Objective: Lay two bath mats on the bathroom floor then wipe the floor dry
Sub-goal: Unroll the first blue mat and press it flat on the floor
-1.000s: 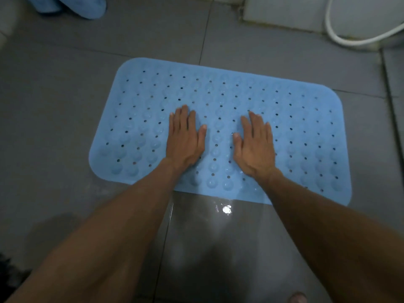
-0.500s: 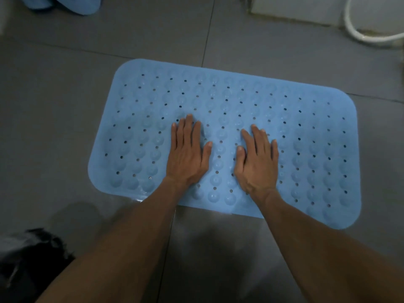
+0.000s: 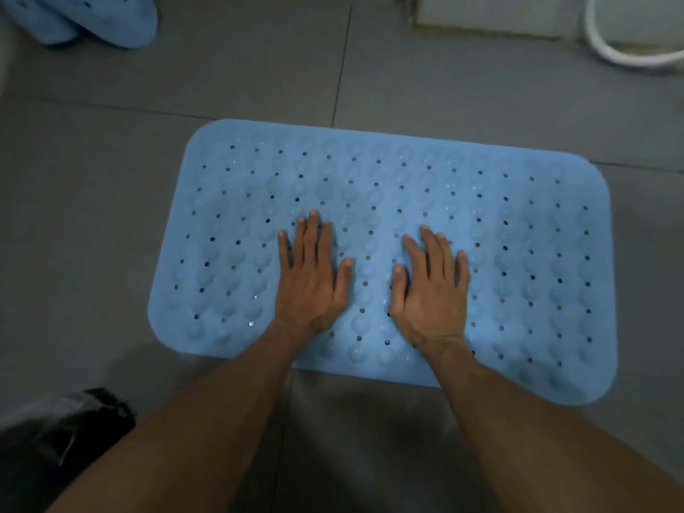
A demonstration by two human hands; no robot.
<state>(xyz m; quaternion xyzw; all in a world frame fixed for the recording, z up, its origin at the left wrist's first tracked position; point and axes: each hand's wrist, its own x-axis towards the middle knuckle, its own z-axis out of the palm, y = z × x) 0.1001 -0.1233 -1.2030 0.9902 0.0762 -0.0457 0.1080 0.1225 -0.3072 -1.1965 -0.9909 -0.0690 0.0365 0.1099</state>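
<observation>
Pressing down on the blue bath mat (image 3: 481, 261), which lies flat on the grey tiled floor (image 3: 92, 224), long side across the view. Compared with a second ago the mat sits lower and bigger in view and the head has tipped; the mat itself looks unmoved on the tiles. The bright wet glint on the tile below the mat's near edge is gone from view, and a dark crumpled thing (image 3: 63, 435), maybe a bag, has come in at the bottom left.

Left hand (image 3: 312, 279) and right hand (image 3: 429, 290) are both flat, palms down, fingers extended and nearly together, gripping nothing, just resting on the mat's middle with a bare strip of mat between the thumbs. They have barely shifted on the mat. My read: mat one is laid and being seated; the second mat and the wiping are not yet done.

Hard to make out: a second blue object (image 3: 85, 16) at top left is cut off by the frame, probably the other mat, bunched. A white hose (image 3: 622, 59) at top right is cropped. The whole picture is dim and soft. Whether the floor is wet cannot be told now. No cloth is visible.
</observation>
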